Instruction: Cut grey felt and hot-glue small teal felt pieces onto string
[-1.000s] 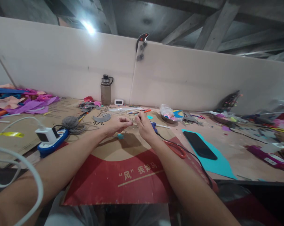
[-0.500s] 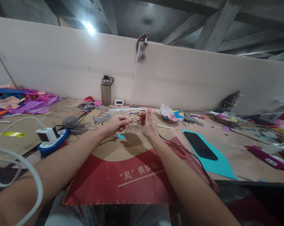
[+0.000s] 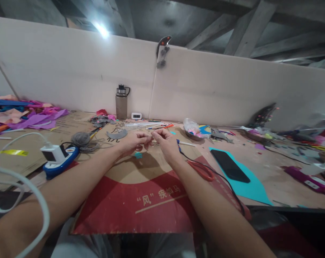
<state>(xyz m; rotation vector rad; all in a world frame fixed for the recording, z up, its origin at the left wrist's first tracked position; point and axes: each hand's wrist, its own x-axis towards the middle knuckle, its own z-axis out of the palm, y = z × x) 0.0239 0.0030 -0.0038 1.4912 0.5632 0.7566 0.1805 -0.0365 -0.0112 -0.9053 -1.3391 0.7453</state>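
Left hand (image 3: 133,141) and right hand (image 3: 166,144) fingertips together, each grip pinched on a tiny piece (image 3: 151,138), perhaps wire

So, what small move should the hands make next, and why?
Probably rest both wrists on the cardboard to steady the pinch: the left hand and right hand meet fingertip to fingertip just above it, on something too small to make out.

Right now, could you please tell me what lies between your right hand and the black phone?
In the head view, red-handled scissors and a thin black cord lie between the right hand and the black phone.
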